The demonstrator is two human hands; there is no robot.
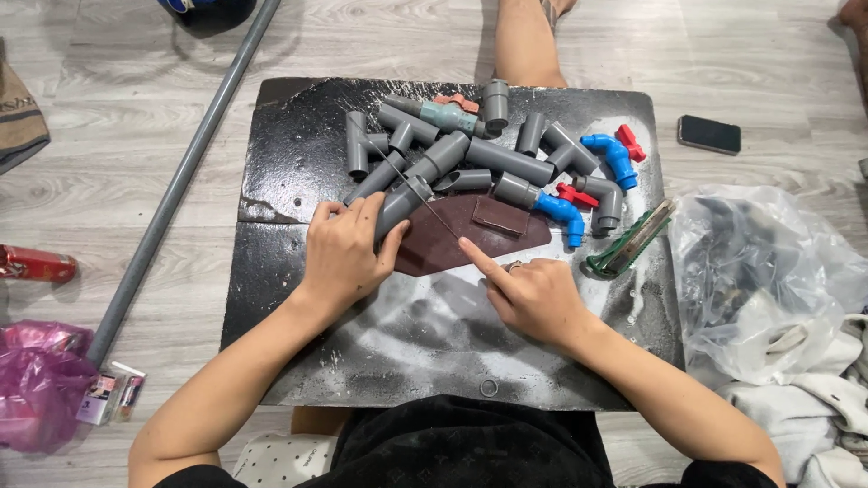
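Fingers of my left hand [342,253] curl around a grey pipe fitting [400,204] lying on the black board [289,208]. My right hand [533,294] presses one extended index fingertip onto the brown sandpaper sheet [452,237], other fingers folded.

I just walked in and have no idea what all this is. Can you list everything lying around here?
board: one, black, on the floor, under the hands
pipe fittings: a pile, too tangled to count, grey, far half of the board
blue taps: two, blue with red handles, right of the pile
valve: one, teal-grey with a reddish handle, top of the pile
sandpaper: two pieces, brown, mid-board
saw: one, green-handled, right edge of the board
long pipe: one, grey, on the floor at left
phone: one, black, floor at right
plastic bag: one, clear, right
pink bag: one, left
left hand: grips a grey pipe piece
right hand: forefinger on the sandpaper
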